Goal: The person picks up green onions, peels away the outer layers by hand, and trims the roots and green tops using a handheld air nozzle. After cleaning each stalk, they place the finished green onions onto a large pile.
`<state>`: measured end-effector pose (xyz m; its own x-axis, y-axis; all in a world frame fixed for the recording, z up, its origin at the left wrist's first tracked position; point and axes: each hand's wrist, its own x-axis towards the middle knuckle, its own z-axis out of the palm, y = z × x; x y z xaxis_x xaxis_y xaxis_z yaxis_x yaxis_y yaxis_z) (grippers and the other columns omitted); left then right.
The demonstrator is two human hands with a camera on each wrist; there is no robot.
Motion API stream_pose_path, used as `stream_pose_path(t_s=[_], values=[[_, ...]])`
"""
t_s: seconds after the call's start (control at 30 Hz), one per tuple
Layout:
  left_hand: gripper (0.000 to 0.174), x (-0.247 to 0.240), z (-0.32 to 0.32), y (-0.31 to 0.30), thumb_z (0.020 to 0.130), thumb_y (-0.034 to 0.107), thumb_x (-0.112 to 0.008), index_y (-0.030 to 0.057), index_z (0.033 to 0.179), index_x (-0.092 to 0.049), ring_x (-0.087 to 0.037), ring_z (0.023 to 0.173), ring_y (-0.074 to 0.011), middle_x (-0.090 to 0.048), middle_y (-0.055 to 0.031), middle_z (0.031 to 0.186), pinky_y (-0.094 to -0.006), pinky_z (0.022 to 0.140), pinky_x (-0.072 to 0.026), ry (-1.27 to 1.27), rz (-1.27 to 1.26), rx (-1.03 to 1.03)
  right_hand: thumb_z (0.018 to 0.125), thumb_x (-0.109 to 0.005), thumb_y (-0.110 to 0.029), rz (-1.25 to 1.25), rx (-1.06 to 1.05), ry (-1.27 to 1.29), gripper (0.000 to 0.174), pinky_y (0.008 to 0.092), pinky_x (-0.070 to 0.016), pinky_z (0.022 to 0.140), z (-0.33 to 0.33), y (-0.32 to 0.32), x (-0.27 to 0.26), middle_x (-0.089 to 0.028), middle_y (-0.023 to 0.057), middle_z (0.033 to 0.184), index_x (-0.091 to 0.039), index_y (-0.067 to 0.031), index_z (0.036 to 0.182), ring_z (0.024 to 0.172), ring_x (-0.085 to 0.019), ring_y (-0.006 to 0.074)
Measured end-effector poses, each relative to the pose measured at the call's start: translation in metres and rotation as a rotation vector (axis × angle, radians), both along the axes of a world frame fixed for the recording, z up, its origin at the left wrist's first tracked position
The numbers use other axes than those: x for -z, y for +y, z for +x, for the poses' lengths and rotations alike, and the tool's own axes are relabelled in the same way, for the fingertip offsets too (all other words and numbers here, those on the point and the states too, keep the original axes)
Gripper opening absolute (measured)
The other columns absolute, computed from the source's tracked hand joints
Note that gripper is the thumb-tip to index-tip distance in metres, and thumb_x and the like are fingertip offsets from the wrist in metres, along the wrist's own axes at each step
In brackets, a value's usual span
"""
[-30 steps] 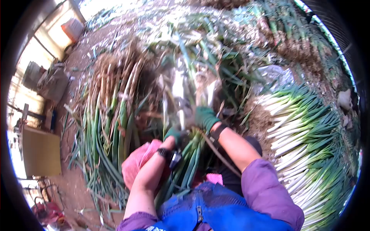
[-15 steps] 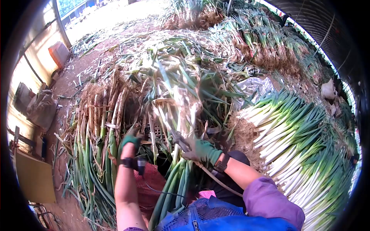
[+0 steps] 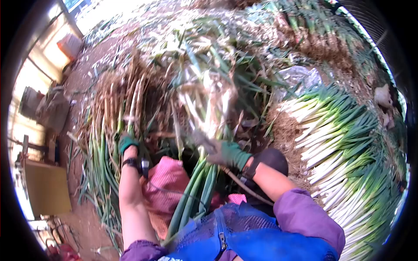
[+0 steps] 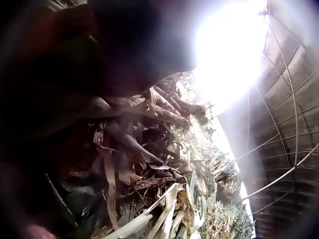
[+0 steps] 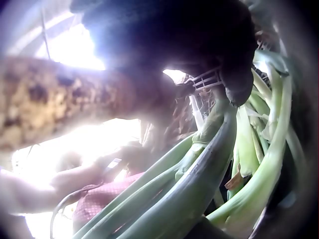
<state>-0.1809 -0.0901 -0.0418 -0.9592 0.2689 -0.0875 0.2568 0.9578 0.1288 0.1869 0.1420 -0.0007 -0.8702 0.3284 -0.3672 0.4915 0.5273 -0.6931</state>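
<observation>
My right hand (image 3: pixel 230 156), in a green and grey glove, grips the end of a tan hose (image 3: pixel 246 187) above my lap. Beneath it lie a few long green onions (image 3: pixel 189 193), green leaves toward my body, pale ends blurred beyond the hand. In the right wrist view the speckled hose (image 5: pixel 45 102) runs into the dark hand, close over the thick green leaves (image 5: pixel 199 184). My gloved left hand (image 3: pixel 128 142) is at the heap of unpeeled green onions (image 3: pixel 102 126) on the left, its fingers mostly hidden. Deep shadow covers it in the left wrist view.
Peeled green onions (image 3: pixel 333 165) with white stalks lie in a long row at right. Stripped leaves (image 3: pixel 191 48) pile up ahead, and more rooty bundles (image 3: pixel 322 39) stand at the back right. A pink mesh cloth (image 3: pixel 165 182) covers my left knee. A yellowish box (image 3: pixel 48 187) stands at far left.
My left hand has moved from near the right hand out to the unpeeled green onions on the left. The right hand stays over my lap with the hose. The head view has shifted.
</observation>
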Motion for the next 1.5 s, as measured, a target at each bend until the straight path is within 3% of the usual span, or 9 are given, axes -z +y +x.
stream_pose_path(t_s=[0.33,0.63,0.83,0.9,0.97,1.07,1.2,1.37,1.5], values=[[0.083,-0.013,0.006,-0.023,0.061,0.037,-0.082,0.0027,0.129,-0.05,-0.06,0.112,-0.0406,-0.061,-0.0262,0.121,-0.046,0.095,-0.05,-0.111,-0.234,0.022,0.069,-0.07,-0.04,0.06,0.045,-0.08,0.071,0.0449,-0.0495,0.09,0.005,0.004,-0.02,-0.064,0.0309,0.108,-0.054,0.0001,0.126,0.102,-0.063,0.0432],[0.065,-0.155,0.076,0.044,0.063,0.039,-0.079,0.0099,0.118,-0.06,-0.063,0.104,-0.0359,-0.064,-0.0196,0.114,-0.043,0.092,-0.0499,-0.04,0.005,0.21,0.072,-0.07,-0.04,0.035,0.029,0.038,0.062,0.0454,-0.0511,0.083,0.003,-0.002,-0.018,-0.066,0.0279,0.098,-0.055,0.0014,0.115,0.094,-0.064,0.0426],[0.096,-0.089,0.098,0.084,0.063,0.054,-0.081,0.0104,0.141,-0.045,-0.06,0.113,-0.035,-0.061,-0.0233,0.123,-0.0417,0.097,-0.048,-0.333,-0.044,0.332,0.072,-0.069,-0.039,0.001,0.022,-0.043,0.06,0.0453,-0.0512,0.083,-0.002,-0.006,-0.024,-0.066,0.0275,0.094,-0.056,-0.0005,0.116,0.092,-0.065,0.0416],[0.086,0.006,0.069,0.07,0.065,0.057,-0.079,0.0086,0.133,-0.056,-0.061,0.112,-0.0329,-0.063,-0.0201,0.123,-0.0388,0.097,-0.0477,-0.514,-0.06,0.386,0.072,-0.069,-0.04,0.019,0.033,-0.016,0.064,0.0452,-0.0512,0.083,0.001,-0.007,-0.018,-0.066,0.028,0.097,-0.055,-0.0014,0.121,0.093,-0.065,0.0422],[0.068,0.019,0.078,0.07,0.069,0.054,-0.079,0.0112,0.12,-0.067,-0.062,0.111,-0.0281,-0.063,-0.0169,0.126,-0.0373,0.095,-0.048,-0.584,-0.12,0.439,0.072,-0.068,-0.041,0.009,0.044,-0.018,0.067,0.0451,-0.0512,0.083,0.001,-0.008,-0.018,-0.066,0.0282,0.097,-0.053,-0.0019,0.125,0.094,-0.065,0.0424],[0.062,0.068,0.055,0.067,0.07,0.046,-0.079,0.007,0.117,-0.068,-0.066,0.099,-0.0265,-0.068,-0.0165,0.113,-0.0356,0.087,-0.0511,-0.68,0.431,0.37,0.073,-0.069,-0.04,-0.046,-0.012,-0.081,0.072,0.0452,-0.0512,0.083,0.002,-0.015,-0.02,-0.066,0.0294,0.096,-0.049,-0.0026,0.131,0.093,-0.065,0.0428],[0.055,0.05,0.07,0.086,0.073,0.038,-0.08,0.003,0.113,-0.065,-0.061,0.093,-0.0191,-0.068,-0.011,0.104,-0.0346,0.085,-0.0479,-0.765,0.033,0.435,0.072,-0.068,-0.04,-0.003,0.05,-0.057,0.069,0.0442,-0.0517,0.084,0.0,-0.015,-0.014,-0.066,0.0296,0.096,-0.052,-0.0013,0.127,0.091,-0.065,0.0421],[0.051,0.066,0.078,0.09,0.072,0.036,-0.079,0.0031,0.109,-0.067,-0.063,0.086,-0.0191,-0.07,-0.0095,0.096,-0.0351,0.081,-0.0492,-0.773,0.261,0.417,0.074,-0.07,-0.033,-0.052,-0.042,-0.084,0.049,0.0439,-0.0513,0.076,0.008,-0.039,-0.035,-0.066,0.0251,0.086,-0.06,-0.0021,0.111,0.081,-0.065,0.0396],[0.049,0.04,0.087,0.093,0.072,0.035,-0.078,0.0027,0.107,-0.067,-0.063,0.083,-0.0184,-0.069,-0.0093,0.094,-0.0339,0.08,-0.0496,-0.761,0.306,0.333,0.074,-0.068,-0.037,-0.021,0.037,-0.1,0.057,0.0447,-0.0512,0.083,0.012,-0.041,-0.04,-0.066,0.0267,0.094,-0.057,0.0016,0.114,0.092,-0.065,0.0408]])
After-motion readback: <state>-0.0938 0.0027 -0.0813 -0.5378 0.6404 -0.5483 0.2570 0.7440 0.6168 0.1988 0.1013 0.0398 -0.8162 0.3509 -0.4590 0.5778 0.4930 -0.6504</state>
